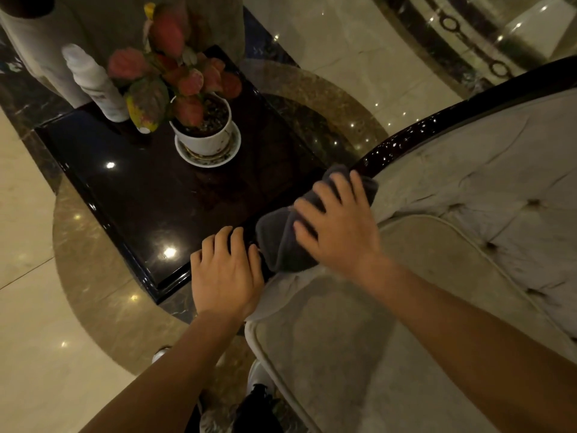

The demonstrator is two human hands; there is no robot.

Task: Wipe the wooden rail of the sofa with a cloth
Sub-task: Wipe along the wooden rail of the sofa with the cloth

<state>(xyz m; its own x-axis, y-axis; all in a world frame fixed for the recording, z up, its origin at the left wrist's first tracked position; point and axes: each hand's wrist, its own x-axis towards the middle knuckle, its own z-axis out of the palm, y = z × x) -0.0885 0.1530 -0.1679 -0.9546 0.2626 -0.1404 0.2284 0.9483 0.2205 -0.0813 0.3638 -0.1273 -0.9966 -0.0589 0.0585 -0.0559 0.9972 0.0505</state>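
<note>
From the head camera, looking down: the dark grey, soft, folded cloth [290,232] lies draped over the glossy dark wooden rail [415,132] of the pale tufted sofa [468,189], just right of the picture's centre. The rail runs from the middle of the view up toward two o'clock, throwing back small points of light.

The right hand [337,223] lies flat on the cloth, fingers spread and a little blurred, palm pressing it down onto the rail; it pins the fabric without pinching it. The left hand [226,270], at seven o'clock from the cloth, rests on the rail's near end with fingers curled over the edge and close together, touching or almost touching the cloth's lower fold, holding nothing else.

At eleven o'clock from the hands stands a black lacquered side table [131,182] carrying a white ceramic pot of red-leaved plant [203,132] on a saucer and a white plastic spray bottle [93,82].

The cloth looks light, limp and thick-piled, likely to bunch and slide on so slick a finish. It is best handled from above, with the flat palm over its middle and the fingers wrapping the far edge round the rail. The rail itself appears hard and rigid, and firm pressure should not harm it.
</note>
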